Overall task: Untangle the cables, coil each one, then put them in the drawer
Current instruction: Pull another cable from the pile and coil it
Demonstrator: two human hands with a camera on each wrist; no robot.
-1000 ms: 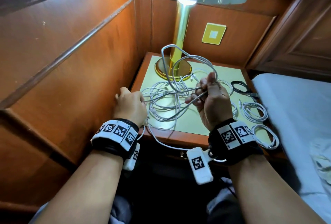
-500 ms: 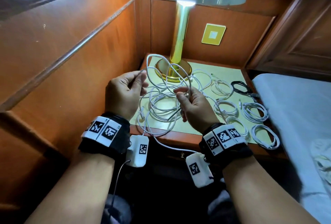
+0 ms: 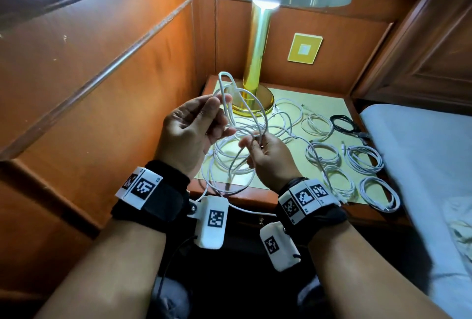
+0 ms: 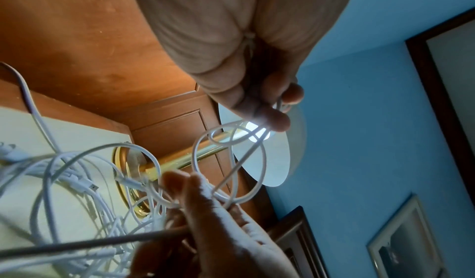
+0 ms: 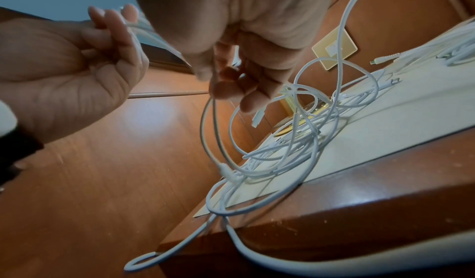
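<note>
A tangle of white cables (image 3: 237, 150) lies on the nightstand top (image 3: 324, 106) and trails over its front edge. My left hand (image 3: 194, 127) is raised above the tangle and pinches white cable loops (image 3: 227, 94) between thumb and fingertips (image 4: 276, 120). Just to its right, my right hand (image 3: 265, 155) pinches strands of the same white cable (image 5: 213, 107) near the tangle. A loose plug (image 5: 257, 118) hangs below the right fingers. The drawer is hidden under the tabletop; only a small knob (image 3: 261, 220) shows.
Several coiled white cables (image 3: 362, 157) and one coiled black cable (image 3: 343, 124) lie on the right half of the nightstand. A brass lamp (image 3: 256, 63) stands at the back. A wood panel wall is on the left, a bed (image 3: 421, 165) on the right.
My left hand rose from the table's left edge and took hold of the cable loops. My right hand drew back toward me and lowered, keeping its hold on the cable.
</note>
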